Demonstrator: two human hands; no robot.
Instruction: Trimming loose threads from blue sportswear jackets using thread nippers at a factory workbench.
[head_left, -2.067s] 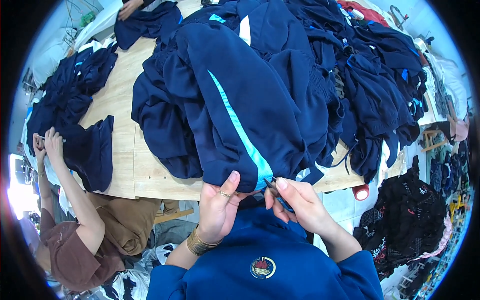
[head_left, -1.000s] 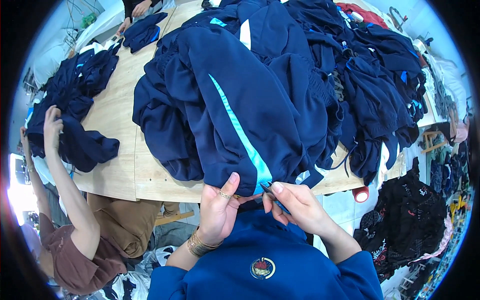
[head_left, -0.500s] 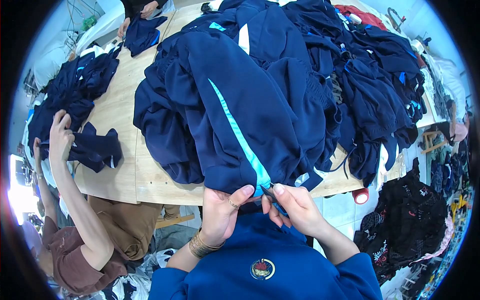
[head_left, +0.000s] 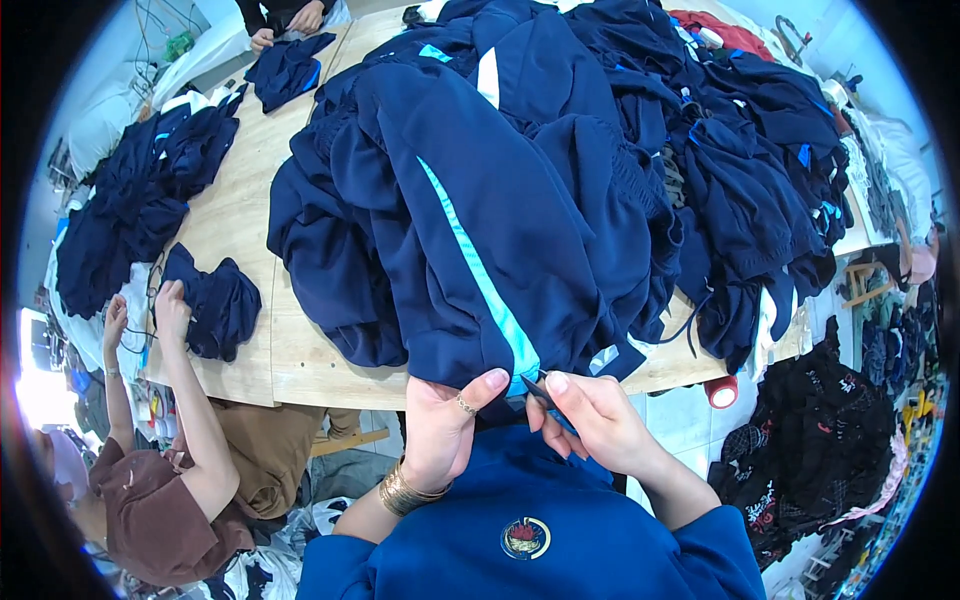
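Tapering upward, a turquoise stripe [head_left: 468,262] marks the navy garment [head_left: 520,215]; left hand [head_left: 440,415] pinches its hem [head_left: 524,381], right hand [head_left: 592,415] grips a dark tool [head_left: 539,391]; desk [head_left: 235,215] lies bare left of centre.

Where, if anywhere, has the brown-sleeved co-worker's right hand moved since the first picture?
Yes, the co-worker's right hand has moved rightward in view, nearer the seam in the pale wooden table.
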